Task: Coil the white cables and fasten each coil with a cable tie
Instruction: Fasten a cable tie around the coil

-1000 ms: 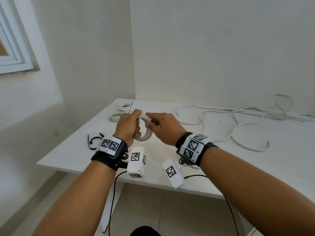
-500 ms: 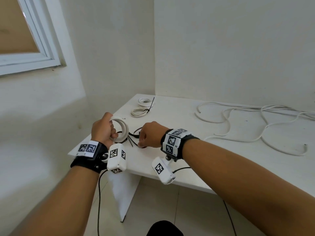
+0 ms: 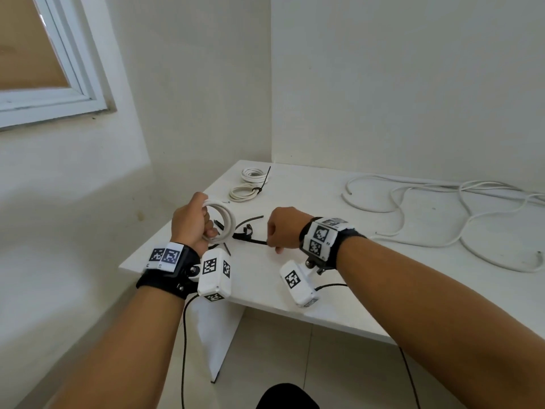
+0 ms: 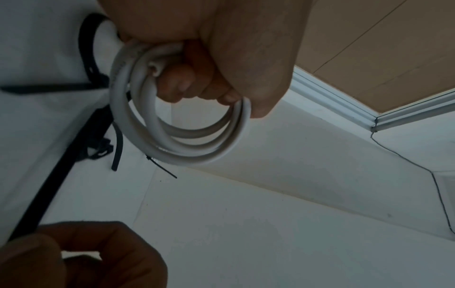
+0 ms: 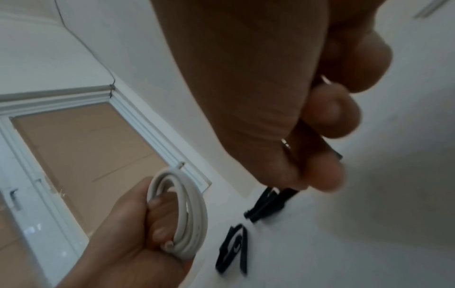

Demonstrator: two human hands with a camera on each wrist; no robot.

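My left hand (image 3: 191,222) grips a small coil of white cable (image 3: 225,221) upright above the table's left front corner; the wrist views show the coil (image 4: 177,124) (image 5: 187,210) wound in several turns with my fingers curled through it. My right hand (image 3: 281,231) is to the right of it and pinches one black cable tie (image 3: 250,240) that runs left towards the coil. More black cable ties (image 3: 247,222) (image 5: 234,251) lie loose on the table between my hands.
Two tied white coils (image 3: 246,191) lie at the table's far left corner. A long loose white cable (image 3: 413,208) sprawls across the right side of the white table (image 3: 324,290). Walls close in behind and to the left; a window (image 3: 44,69) is at upper left.
Both hands moved left with the coil to the table's front left corner. The right hand let go of the coil, reached down to the black ties and now pinches one.
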